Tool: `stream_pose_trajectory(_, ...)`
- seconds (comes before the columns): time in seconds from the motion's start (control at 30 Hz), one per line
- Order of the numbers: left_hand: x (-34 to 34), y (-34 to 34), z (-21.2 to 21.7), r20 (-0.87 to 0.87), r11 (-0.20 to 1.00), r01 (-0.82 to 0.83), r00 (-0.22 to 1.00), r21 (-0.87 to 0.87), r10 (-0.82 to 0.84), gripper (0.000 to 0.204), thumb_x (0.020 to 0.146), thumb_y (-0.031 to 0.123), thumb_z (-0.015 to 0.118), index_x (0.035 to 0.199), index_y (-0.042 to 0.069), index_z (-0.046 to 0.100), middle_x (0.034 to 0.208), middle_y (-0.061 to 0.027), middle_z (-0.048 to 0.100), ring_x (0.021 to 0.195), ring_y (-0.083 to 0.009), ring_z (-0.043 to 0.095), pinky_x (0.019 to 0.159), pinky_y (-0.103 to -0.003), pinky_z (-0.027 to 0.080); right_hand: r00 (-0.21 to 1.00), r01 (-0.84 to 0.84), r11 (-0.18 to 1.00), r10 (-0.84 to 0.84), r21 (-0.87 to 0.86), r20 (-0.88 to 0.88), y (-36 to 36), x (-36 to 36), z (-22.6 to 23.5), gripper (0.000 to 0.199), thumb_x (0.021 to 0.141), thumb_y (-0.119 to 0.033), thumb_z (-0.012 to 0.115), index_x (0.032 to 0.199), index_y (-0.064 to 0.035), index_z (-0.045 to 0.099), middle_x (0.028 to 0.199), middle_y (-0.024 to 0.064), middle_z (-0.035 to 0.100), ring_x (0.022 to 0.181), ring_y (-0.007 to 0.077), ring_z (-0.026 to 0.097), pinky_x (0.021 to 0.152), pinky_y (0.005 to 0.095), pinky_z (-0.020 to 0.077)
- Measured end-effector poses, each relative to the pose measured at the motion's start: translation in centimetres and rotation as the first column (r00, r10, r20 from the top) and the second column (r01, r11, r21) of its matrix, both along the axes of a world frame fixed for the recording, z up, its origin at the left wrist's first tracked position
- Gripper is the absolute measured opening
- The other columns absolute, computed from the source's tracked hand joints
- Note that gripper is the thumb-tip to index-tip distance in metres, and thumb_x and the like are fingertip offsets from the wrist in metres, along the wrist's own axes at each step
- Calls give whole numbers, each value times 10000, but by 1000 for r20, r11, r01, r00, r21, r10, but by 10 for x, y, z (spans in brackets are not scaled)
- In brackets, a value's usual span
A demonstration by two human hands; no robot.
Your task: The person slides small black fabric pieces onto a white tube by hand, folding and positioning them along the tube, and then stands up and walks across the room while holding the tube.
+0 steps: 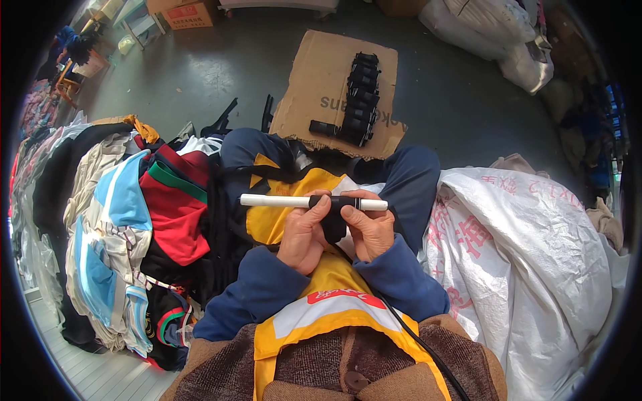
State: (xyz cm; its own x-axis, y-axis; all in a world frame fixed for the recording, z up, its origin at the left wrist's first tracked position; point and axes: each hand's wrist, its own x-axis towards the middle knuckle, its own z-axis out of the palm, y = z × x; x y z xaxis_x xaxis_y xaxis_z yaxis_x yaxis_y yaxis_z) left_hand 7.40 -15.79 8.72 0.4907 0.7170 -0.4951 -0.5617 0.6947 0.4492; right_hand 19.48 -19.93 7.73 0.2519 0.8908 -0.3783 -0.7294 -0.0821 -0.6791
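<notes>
A white rod point(274, 200) lies level across both hands above my lap, with a strip of black fabric point(335, 224) wrapped round its middle. My left hand point(302, 234) pinches the fabric and rod, thumb on top. My right hand point(369, 227) grips the rod's right part the same way, its thumb pressed on the wrap's edge. The fabric's loose end hangs down between the hands. Beyond my knees, a row of black rolled strips point(361, 97) rests on a flat cardboard sheet point(314, 73), one roll point(323, 127) set apart at the near left.
Piled garments in red point(177, 220), light blue point(127, 194), black and beige crowd my left side. A big white woven sack point(515, 267) bulges at my right. A black cord point(428, 351) runs down my yellow apron point(267, 347). A cardboard box point(190, 17) stands at the far left.
</notes>
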Motion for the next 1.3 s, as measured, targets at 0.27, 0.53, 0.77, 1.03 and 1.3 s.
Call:
stream_pose_trajectory(0.27,-10,15,2,-34,998,-58,998,38,59,136,875,213,538,933,90,525,846,-20,566,783,-107,564,680,-245,462,996,-26,997,20,68,89,8,-2,2,301,727,39,606,1016,7,533,961,101,555,893,185,556,802,279,457)
stream_pose_trajectory(0.53,6,22,57,-43,964,19,999,265,-7,236,806,120,630,998,35,523,867,-16,545,797,-104,530,681,-209,431,998,-32,974,20,224,55,21,10,49,251,787,-92,639,1001,2,549,955,107,584,887,193,560,820,318,450)
stream_pose_trajectory(0.77,3,29,95,-272,255,187,893,949,359,374,716,-44,629,1066,30,520,940,-73,487,844,-170,497,756,-259,403,1000,5,887,-5,461,-1,10,14,92,335,807,-211,635,1048,-21,503,961,116,582,925,233,559,854,370,432)
stream_pose_trajectory(1.03,1,32,61,-437,537,176,802,825,407,111,730,-80,592,777,18,568,733,-37,542,661,-134,529,575,-222,416,991,26,969,7,248,-130,17,-4,63,234,835,-216,593,1039,-112,544,1013,78,582,996,199,518,903,387,358)
stream_pose_trajectory(1.3,-1,26,49,-70,945,160,987,284,-146,169,797,24,599,955,16,539,846,-63,574,723,-141,574,583,-250,499,983,170,960,-149,223,-107,17,-3,59,247,786,-104,652,1004,-40,556,940,87,614,850,170,584,747,289,485)
